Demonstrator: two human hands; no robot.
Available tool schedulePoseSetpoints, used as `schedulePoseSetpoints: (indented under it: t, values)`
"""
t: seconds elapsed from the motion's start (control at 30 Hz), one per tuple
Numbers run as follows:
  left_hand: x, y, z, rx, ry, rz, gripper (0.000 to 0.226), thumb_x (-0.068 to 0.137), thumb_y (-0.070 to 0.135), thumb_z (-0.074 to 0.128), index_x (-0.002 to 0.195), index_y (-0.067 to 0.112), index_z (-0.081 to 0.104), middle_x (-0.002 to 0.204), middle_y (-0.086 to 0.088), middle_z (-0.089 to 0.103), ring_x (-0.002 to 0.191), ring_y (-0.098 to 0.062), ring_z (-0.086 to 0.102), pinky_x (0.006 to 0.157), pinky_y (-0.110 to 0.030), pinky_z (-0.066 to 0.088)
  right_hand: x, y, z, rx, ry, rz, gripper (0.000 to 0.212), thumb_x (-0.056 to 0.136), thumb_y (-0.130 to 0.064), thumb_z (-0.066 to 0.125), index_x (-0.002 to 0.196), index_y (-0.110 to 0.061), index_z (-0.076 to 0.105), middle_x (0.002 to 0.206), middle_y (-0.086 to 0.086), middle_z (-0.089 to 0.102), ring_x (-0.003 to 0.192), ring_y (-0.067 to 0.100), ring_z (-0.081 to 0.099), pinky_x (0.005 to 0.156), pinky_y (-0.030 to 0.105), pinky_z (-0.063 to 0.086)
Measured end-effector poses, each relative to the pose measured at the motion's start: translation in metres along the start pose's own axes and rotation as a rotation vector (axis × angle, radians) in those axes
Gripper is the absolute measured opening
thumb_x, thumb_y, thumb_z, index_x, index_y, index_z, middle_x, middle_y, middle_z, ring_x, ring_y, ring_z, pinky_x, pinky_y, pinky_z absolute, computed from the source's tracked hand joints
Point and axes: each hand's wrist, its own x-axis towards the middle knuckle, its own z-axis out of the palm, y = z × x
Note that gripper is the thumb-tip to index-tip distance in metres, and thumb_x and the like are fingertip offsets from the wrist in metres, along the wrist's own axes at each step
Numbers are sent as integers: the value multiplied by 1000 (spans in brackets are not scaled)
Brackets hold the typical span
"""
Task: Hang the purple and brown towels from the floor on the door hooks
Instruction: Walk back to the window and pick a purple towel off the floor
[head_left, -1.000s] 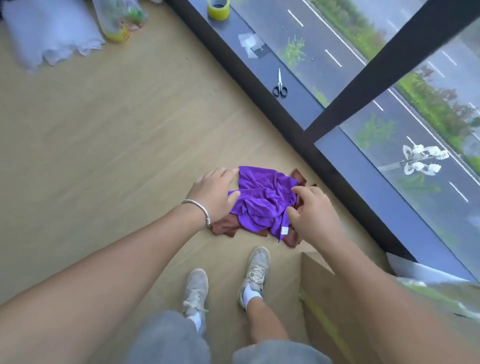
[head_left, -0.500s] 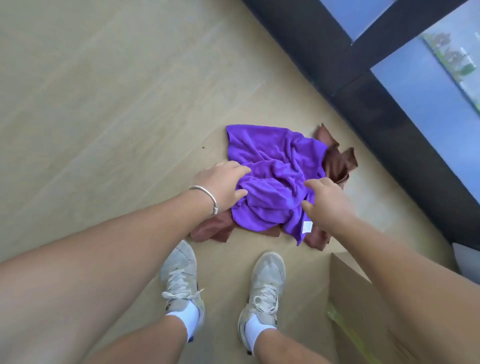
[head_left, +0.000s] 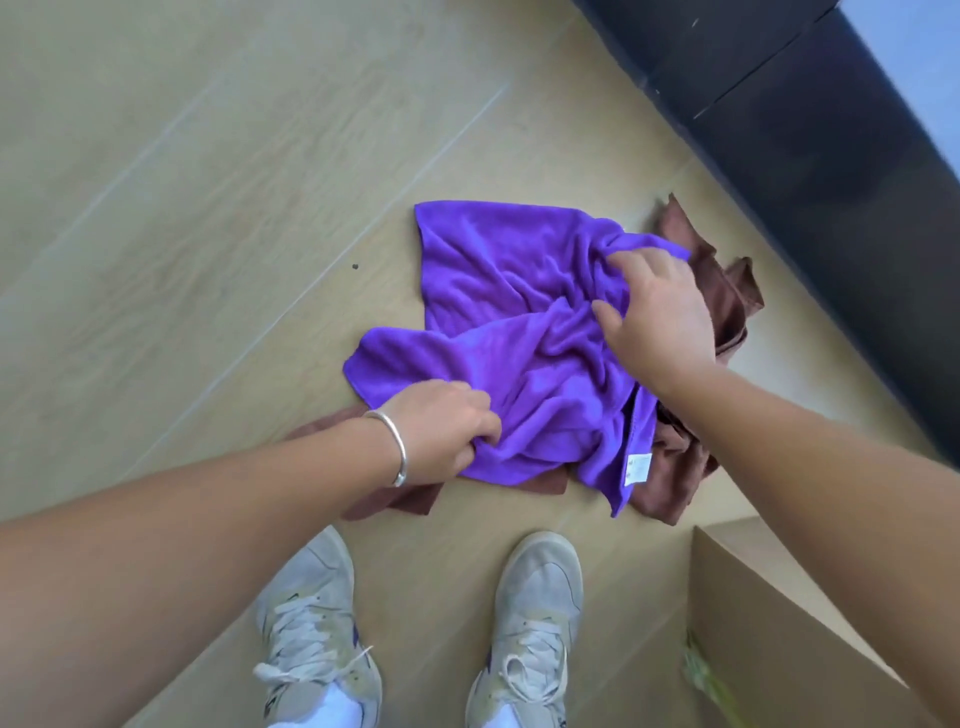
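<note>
The wooden floor (head_left: 182, 208) fills most of the view, with a dark window frame (head_left: 805, 130) cut off by the edge at 1 o'clock and a cardboard box (head_left: 779, 623) cut off at 5 o'clock. Two towels lie crumpled on the floor just past centre. The purple towel (head_left: 493, 291) lies on top, rumpled into folds, a small white label (head_left: 639, 467) at its 6 o'clock corner. The brown towel (head_left: 727, 291) is mostly hidden beneath it; only its edges show at 3, 5 and 7 o'clock. Two hands are on the purple towel: the left hand (head_left: 447, 431), a silver bangle (head_left: 395, 447) on its wrist, bunches the 7 o'clock edge in curled fingers; the right hand (head_left: 660, 312) pinches a fold at 2 o'clock. Two pale sneakers (head_left: 535, 623) stand at 6 o'clock, their heels cut off.
</note>
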Motion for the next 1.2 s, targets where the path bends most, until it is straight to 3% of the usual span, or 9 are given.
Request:
schedulePoseSetpoints:
  t: [0.13, 0.3, 0.4, 0.5, 0.63, 0.8, 0.9, 1.0, 1.2]
  values:
    - [-15, -4, 5, -188, 133, 54, 17, 91, 32, 54, 100, 23, 65, 91, 2, 65, 89, -22, 59, 77, -37, 45, 27, 4, -1, -105, -103, -41, 60, 80, -30, 70, 134, -19, 46, 138, 9, 43, 130, 30, 34, 103, 46, 36]
    - [-24, -11, -13, -820, 569, -417, 18, 89, 25, 45, 90, 13, 58, 81, 1, 63, 75, -15, 56, 71, -37, 45, 5, -8, -11, 144, -73, -191, 41, 88, -39, 62, 120, -14, 60, 122, 4, 60, 120, 26, 49, 101, 36, 38]
    - [-24, -9, -39, -957, 618, -443, 20, 90, 22, 45, 94, 8, 59, 83, -6, 67, 76, -15, 59, 74, -40, 46, -21, -32, -26, 271, -192, -317, 50, 84, -58, 57, 120, -23, 61, 121, -5, 61, 119, 14, 51, 97, 30, 42]
    - [-27, 2, -66, -914, 608, -374, 17, 87, 22, 52, 91, 11, 65, 70, -5, 66, 62, -14, 56, 63, -33, 46, -35, -66, -42, 317, -245, -398, 57, 77, -61, 63, 124, -30, 56, 123, -12, 60, 116, 8, 52, 95, 28, 44]
    - [-37, 17, -99, -894, 651, -381, 4, 88, 16, 63, 85, 17, 65, 48, 10, 49, 46, 0, 40, 51, -15, 33, -38, -95, -73, 437, -225, -386, 30, 80, -37, 70, 108, -29, 63, 96, -13, 67, 87, 11, 61, 76, 40, 51]
    - [-57, 35, -138, -874, 660, -399, 11, 87, 22, 67, 77, 16, 65, 51, 6, 53, 46, -6, 42, 50, -22, 35, -55, -116, -109, 309, -263, -383, 41, 73, -58, 66, 92, -22, 60, 83, -8, 62, 82, 12, 56, 73, 36, 46]
    - [-68, 39, -162, -755, 620, -360, 15, 84, 31, 70, 78, 18, 65, 52, 4, 55, 48, -8, 42, 52, -25, 38, -65, -125, -124, 263, -188, -342, 26, 74, -37, 65, 75, -16, 50, 71, -6, 49, 73, 19, 48, 69, 37, 40]
    - [-83, 31, -185, -638, 619, -349, 16, 82, 32, 73, 77, 19, 66, 53, 5, 54, 50, -9, 41, 54, -25, 37, -61, -120, -142, 232, -130, -287, 10, 73, -9, 56, 71, -13, 48, 75, -1, 46, 78, 27, 48, 64, 35, 37]
    - [-99, 29, -227, -646, 707, -307, 12, 84, 29, 71, 77, 22, 65, 53, 0, 51, 51, -14, 41, 53, -26, 37, -50, -120, -176, 307, -33, -243, 16, 81, -8, 47, 86, -13, 61, 81, -1, 58, 83, 29, 55, 69, 41, 45]
